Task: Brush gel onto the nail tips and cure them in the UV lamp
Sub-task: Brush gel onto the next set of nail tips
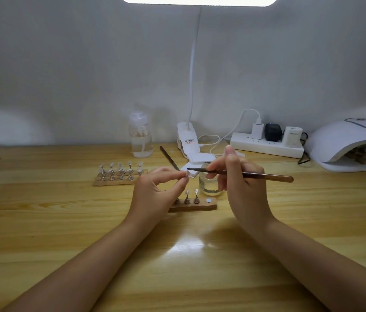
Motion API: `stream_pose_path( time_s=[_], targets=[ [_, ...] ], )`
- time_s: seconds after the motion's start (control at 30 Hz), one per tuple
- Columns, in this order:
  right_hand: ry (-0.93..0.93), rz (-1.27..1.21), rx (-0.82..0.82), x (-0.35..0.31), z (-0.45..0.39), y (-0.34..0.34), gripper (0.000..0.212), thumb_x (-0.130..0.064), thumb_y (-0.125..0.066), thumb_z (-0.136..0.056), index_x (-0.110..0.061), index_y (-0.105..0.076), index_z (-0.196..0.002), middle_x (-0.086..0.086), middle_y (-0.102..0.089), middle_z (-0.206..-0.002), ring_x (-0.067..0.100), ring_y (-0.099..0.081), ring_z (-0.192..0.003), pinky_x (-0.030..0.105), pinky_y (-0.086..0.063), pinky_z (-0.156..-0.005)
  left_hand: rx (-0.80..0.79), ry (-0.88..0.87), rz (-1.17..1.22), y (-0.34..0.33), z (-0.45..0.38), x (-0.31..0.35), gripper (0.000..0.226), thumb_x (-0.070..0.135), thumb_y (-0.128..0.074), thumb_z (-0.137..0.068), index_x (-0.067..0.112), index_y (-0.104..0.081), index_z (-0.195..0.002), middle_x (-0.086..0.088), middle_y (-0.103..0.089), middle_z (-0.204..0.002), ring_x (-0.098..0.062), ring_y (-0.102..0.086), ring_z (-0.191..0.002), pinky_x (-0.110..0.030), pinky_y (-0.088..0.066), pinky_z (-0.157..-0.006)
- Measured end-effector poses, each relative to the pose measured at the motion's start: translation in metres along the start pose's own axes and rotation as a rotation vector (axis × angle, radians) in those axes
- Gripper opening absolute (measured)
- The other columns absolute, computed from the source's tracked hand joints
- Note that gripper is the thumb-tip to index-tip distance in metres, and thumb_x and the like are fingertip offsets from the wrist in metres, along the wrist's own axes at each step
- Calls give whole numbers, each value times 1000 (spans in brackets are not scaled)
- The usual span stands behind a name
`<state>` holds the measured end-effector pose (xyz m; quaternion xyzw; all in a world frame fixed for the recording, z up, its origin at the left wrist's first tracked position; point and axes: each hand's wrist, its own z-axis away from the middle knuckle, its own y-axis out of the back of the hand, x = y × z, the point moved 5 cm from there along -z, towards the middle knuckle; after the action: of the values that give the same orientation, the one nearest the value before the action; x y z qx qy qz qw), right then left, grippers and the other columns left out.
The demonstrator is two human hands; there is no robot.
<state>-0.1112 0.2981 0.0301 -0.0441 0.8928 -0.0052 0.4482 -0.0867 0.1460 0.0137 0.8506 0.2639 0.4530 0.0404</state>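
Left hand (155,190): a nail tip (186,174) is pinched between fingertips and lifted, so the brush can reach it.
Right hand (242,176): the brush (245,174) is gripped pen-fashion, bristles held at the tip.
Near stand (200,205): one peg spot is left bare, just below the hands.
Gel jar (210,185): kept beside the stand.
UV lamp (348,145): set at the surface's right edge, with open surface (267,221) between.

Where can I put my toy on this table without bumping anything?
Bare wood lies at the left edge of the wooden table, beside the far nail-tip holder board, and on the right, before the white UV lamp. The middle, around the glass jar and near board, is crowded.
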Motion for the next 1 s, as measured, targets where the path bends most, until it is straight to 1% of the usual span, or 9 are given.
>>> stream_pose_path(
  time_s=[0.1, 0.27, 0.37, 0.5, 0.57, 0.7, 0.83, 0.93, 1.0],
  targets=[
    [-2, 9, 1, 1, -1, 0, 44, -39, -38, -87, -17, -65, -60, -5, -61, -51, 2, -53, -47, 11, -40, -53, -2, 15, 2, -1, 0, 0, 19, 6, -69, -77, 21, -69, -88, 11, -65, -78, 3, -60, -77, -6, -43, -71],
    [-25, -28, 60, 1, -2, 7, 52, -22, -38, -97, -1, -64, -56, -2, -57, -44, 2, -51, -41, 9, -38, -51, -2, 16, 12, -1, 0, 1, 20, 5, -69, -77, 23, -69, -85, 12, -65, -76, 6, -59, -74, -5, -42, -68],
    [-6, -36, 71, 0, -4, 6, 51, -20, -38, -97, -4, -64, -56, -1, -58, -47, 2, -51, -43, 9, -38, -52, -1, 15, 10, -1, 0, 1, 20, 4, -69, -76, 22, -70, -85, 12, -64, -75, 7, -59, -73, -4, -41, -66],
    [9, -16, 27, -1, -5, 1, 45, -37, -38, -87, -16, -65, -58, -3, -61, -51, 1, -55, -50, 9, -39, -58, -11, 17, 6, -1, 0, 1, 20, 4, -69, -77, 21, -69, -87, 11, -65, -75, 5, -59, -73, -5, -42, -66],
    [14, 2, 12, 0, -5, 0, 45, -40, -37, -85, -16, -65, -58, -3, -61, -52, 1, -55, -51, 8, -39, -59, -15, 26, 9, -1, 0, 1, 19, 5, -69, -77, 21, -69, -87, 10, -65, -76, 5, -59, -74, -5, -42, -66],
    [19, 10, 26, 0, -5, 4, 49, -38, -39, -87, -9, -65, -57, -2, -59, -48, 2, -53, -46, 8, -39, -55, -12, 32, 8, -2, 0, 2, 21, 4, -69, -77, 23, -69, -86, 12, -65, -76, 5, -59, -75, -4, -42, -68],
    [-12, -26, 80, 3, -7, 9, 51, -25, -40, -95, -3, -63, -55, -1, -57, -43, 3, -53, -43, 8, -39, -51, -18, 22, -1, -1, 1, 3, 21, 4, -69, -77, 24, -69, -84, 13, -65, -75, 4, -60, -76, -4, -42, -69],
    [3, -22, 64, 2, -7, 7, 48, -26, -41, -95, -7, -65, -57, -2, -59, -47, 2, -53, -45, 8, -38, -54, -14, 19, -4, -1, 1, 3, 21, 4, -69, -77, 23, -69, -83, 13, -65, -75, 3, -60, -75, -4, -42, -69],
    [5, -28, 33, 0, -7, 4, 45, -33, -42, -90, -11, -65, -59, -1, -61, -50, 1, -54, -48, 8, -38, -54, -17, 13, -8, -1, 1, 3, 20, 3, -69, -77, 23, -69, -84, 13, -64, -75, 5, -59, -75, -4, -42, -68]
  ],
)
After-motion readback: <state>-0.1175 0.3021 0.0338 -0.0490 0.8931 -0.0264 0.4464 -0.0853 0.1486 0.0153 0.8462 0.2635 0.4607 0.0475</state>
